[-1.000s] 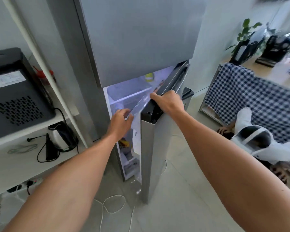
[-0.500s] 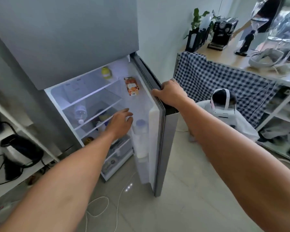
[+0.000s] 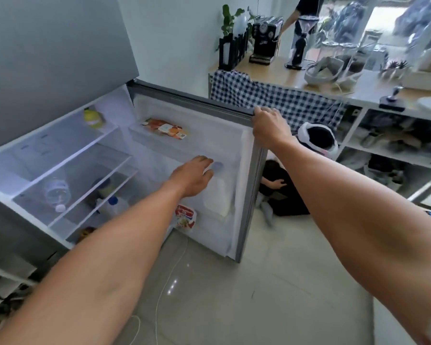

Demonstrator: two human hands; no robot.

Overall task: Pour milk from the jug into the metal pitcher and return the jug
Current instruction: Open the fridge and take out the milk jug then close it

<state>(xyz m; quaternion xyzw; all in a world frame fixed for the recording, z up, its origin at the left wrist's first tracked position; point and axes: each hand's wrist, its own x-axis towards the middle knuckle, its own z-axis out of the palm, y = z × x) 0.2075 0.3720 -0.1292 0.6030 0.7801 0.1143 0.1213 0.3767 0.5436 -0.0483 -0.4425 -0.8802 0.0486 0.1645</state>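
Milk jug (image 3: 217, 188), mid-frame in the fridge door (image 3: 234, 150) held by the right hand (image 3: 269, 127), waits; the left hand (image 3: 193, 176), grip open, must grab it next.

Milk jug (image 3: 215, 192) in the door rack (image 3: 209, 155), carton (image 3: 165, 128) above, shelves (image 3: 85, 170) to the left.

A white, translucent milk jug (image 3: 215, 192) with a pale blue cap is seen standing upright in the lower shelf of the open refrigerator door (image 3: 197, 135). It is set near the door's outer edge, and milk fills most of its body. Its cap and shoulder are partly covered by the left hand (image 3: 193, 175), whose fingers (image 3: 204, 161) are spread just at the cap.
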